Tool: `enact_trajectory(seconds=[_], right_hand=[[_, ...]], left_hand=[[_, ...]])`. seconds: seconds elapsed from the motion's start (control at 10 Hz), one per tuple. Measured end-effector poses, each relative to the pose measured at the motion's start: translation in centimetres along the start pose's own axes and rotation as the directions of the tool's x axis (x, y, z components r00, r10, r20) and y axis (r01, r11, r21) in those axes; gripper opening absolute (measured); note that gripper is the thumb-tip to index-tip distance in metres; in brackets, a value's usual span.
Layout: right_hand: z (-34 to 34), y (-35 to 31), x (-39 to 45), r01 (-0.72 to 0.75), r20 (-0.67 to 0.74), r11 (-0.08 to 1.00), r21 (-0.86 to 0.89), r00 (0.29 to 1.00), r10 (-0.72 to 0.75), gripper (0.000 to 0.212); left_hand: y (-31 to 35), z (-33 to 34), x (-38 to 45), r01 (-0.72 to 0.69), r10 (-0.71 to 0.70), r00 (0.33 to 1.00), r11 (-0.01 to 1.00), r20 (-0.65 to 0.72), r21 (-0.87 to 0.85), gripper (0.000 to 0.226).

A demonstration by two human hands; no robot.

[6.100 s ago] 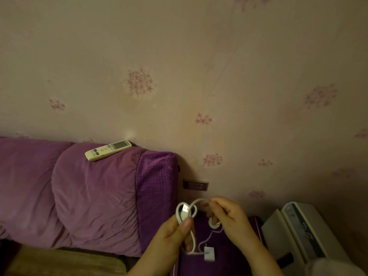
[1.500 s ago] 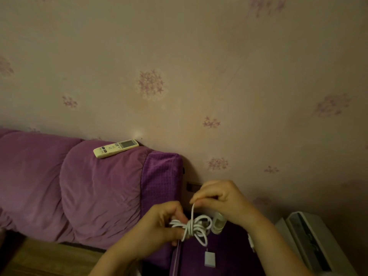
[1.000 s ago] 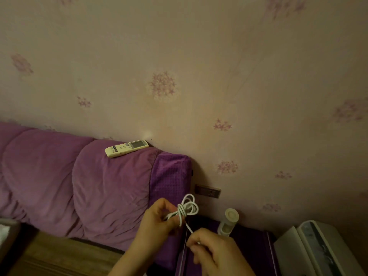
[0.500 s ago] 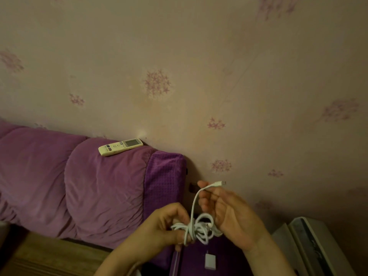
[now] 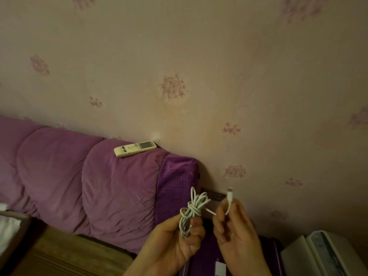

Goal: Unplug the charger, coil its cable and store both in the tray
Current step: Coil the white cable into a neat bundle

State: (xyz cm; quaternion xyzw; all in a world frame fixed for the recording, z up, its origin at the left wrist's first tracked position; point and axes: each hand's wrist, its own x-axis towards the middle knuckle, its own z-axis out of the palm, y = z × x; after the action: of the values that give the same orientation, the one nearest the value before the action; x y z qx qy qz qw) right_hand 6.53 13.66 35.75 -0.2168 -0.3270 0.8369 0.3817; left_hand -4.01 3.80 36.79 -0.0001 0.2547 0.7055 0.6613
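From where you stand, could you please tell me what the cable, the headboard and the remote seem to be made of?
Cable: white, smooth, bends into tight loops, so probably a rubbery plastic sheath.
Headboard: purple padded fabric, matte and wrinkled like velvet; its end panel shows a waffle weave.
Remote: cream hard plastic, judging by its rigid, smooth shell and grey display window.

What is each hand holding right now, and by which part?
The left hand grips the coiled white cable by the lower end of the bundle. The right hand pinches the cable's free end just below its connector.
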Motion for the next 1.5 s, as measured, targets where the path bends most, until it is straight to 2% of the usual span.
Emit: enact_trajectory(seconds=[0.1, 0.2, 0.3, 0.4, 0.5, 0.6, 0.7, 0.8, 0.9, 1.1, 1.2, 1.4, 1.5], right_hand=[[-0.3, -0.2, -0.2, 0.117, 0.058, 0.969, -0.216, 0.993, -0.107, 0.017], [-0.7, -0.4, -0.1, 0.193, 0.127, 0.916, -0.351, 0.979, -0.158, 0.018], [-0.4, -0.8, -0.1, 0.261, 0.204, 0.850, -0.457, 0.961, -0.185, 0.017], [-0.2, -1.4, 0.2, 0.368, 0.283, 0.717, -0.593, 0.928, -0.242, 0.014], [0.2, -1.9, 0.5, 0.473, 0.359, 0.539, -0.697, 0.881, -0.308, 0.013], [0.7, -1.8, 0.7, 0.492, 0.353, 0.450, -0.745, 0.864, -0.359, 0.009], [1.4, -1.6, 0.8, 0.470, 0.299, 0.414, -0.780, 0.861, -0.412, 0.011], [1.9, -1.5, 1.2, 0.441, 0.265, 0.415, -0.796, 0.870, -0.416, 0.016], [2.0, -1.7, 1.7, 0.420, 0.248, 0.423, -0.803, 0.881, -0.404, 0.012], [2.9, -3.2, 2.3, 0.529, 0.475, 0.121, -0.840, 0.825, -0.306, 0.018], [3.2, -4.1, 2.7, 0.568, 0.539, 0.055, -0.821, 0.803, -0.255, 0.020], [3.1, -5.4, 3.7, 0.599, 0.574, 0.035, -0.800, 0.780, -0.248, 0.011], [3.3, -6.0, 4.4, 0.621, 0.620, -0.029, -0.783, 0.776, -0.118, 0.010]], left_hand=[[0.0, -0.7, 0.4, 0.079, -0.067, 0.990, 0.992, 0.126, -0.094, 0.058], [0.2, -0.8, 0.4, 0.150, -0.107, 0.969, 0.971, 0.221, -0.188, 0.053], [0.2, -0.7, 0.3, 0.078, -0.059, 0.980, 0.992, 0.189, -0.095, 0.048], [0.1, -0.4, 0.4, -0.016, 0.014, 0.997, 0.999, 0.071, 0.033, 0.046], [-0.1, -0.4, 0.6, -0.114, 0.117, 0.993, 0.978, -0.005, 0.174, 0.032], [-0.4, -0.2, 0.8, -0.185, 0.192, 0.981, 0.950, -0.001, 0.252, 0.032], [-0.7, 0.1, 1.0, -0.236, 0.250, 0.968, 0.929, -0.013, 0.286, 0.035], [-0.8, 0.4, 1.1, -0.243, 0.254, 0.967, 0.928, -0.004, 0.283, 0.035], [-0.7, 0.7, 1.2, -0.218, 0.229, 0.973, 0.941, -0.011, 0.259, 0.036], [-0.3, 1.0, 1.4, -0.245, 0.296, 0.952, 0.888, -0.076, 0.389, 0.032], [-0.2, 1.3, 1.5, -0.246, 0.317, 0.944, 0.860, -0.091, 0.447, 0.022], [0.6, 1.3, 1.5, -0.305, 0.357, 0.934, 0.777, 0.013, 0.550, 0.019], [0.5, 1.5, 1.7, -0.277, 0.320, 0.947, 0.798, 0.013, 0.536, 0.018]])
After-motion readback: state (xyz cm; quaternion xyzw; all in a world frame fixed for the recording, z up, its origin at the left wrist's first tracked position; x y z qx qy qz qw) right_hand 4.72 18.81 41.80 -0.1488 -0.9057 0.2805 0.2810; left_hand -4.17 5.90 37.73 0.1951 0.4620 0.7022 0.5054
